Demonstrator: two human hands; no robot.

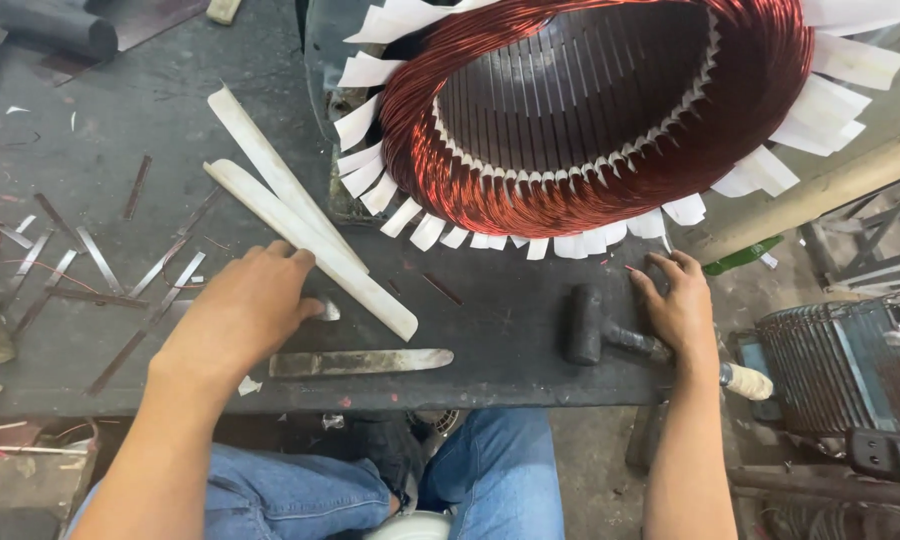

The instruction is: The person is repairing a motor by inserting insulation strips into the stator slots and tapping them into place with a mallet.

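Observation:
A large motor stator (590, 110) with red copper windings and white paper slot liners lies on the dark workbench (510, 340). My left hand (245, 305) rests palm down on the bench, fingers touching the lower of two long white flat sticks (310, 245) and a small metal piece (328, 310). A flat metal blade (360, 362) lies just right of that hand. My right hand (680, 305) lies over the handle of a black rubber mallet (585, 325) near the bench's right edge, fingers spread, not clearly gripping it.
Several thin metal strips (100, 265) and wire scraps litter the bench's left side. A dark cylinder (55, 25) sits at the far left. Right of the bench stand a finned motor housing (835, 365) and a wooden beam (820, 190). My knees in blue jeans (490, 475) show below.

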